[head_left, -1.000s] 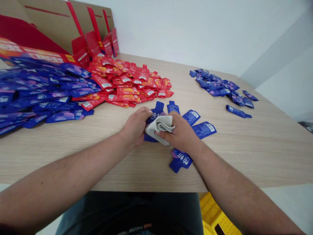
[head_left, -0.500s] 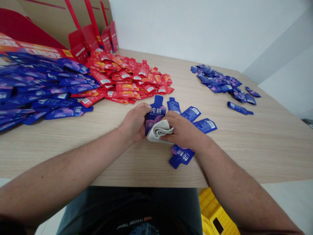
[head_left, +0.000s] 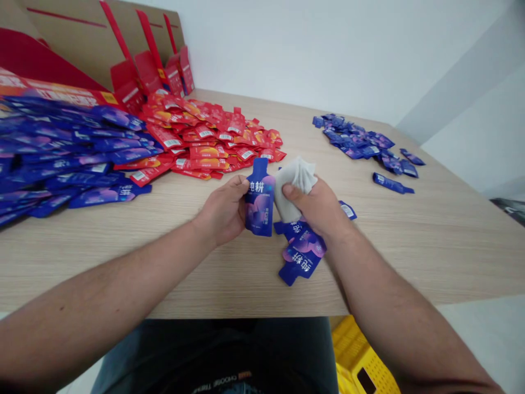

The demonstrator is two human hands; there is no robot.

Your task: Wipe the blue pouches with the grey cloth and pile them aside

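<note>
My left hand (head_left: 219,212) pinches a blue spouted sachet (head_left: 260,202) upright by its side, the printed front facing me. My right hand (head_left: 312,203) grips a folded white cloth (head_left: 292,186) just to the right of that sachet, without touching it as far as I can see. Below my right palm, a blue sachet (head_left: 302,257) lies on the table with others partly under it. Another sachet corner (head_left: 348,210) sticks out beyond my right hand, and the rest of it is hidden.
A heap of red sachets (head_left: 209,143) and a larger heap of blue sachets (head_left: 74,148) lie at the far left of the wooden table (head_left: 435,241). A smaller blue heap (head_left: 353,139) lies at the far right. Cardboard display boxes (head_left: 102,49) stand behind; a yellow crate (head_left: 361,355) sits below the table edge.
The cloth has left the sachet's front and moved right and up in my right hand. The sachet now stands clear in my left hand. The loose sachets on the right are mostly covered by my hand.
</note>
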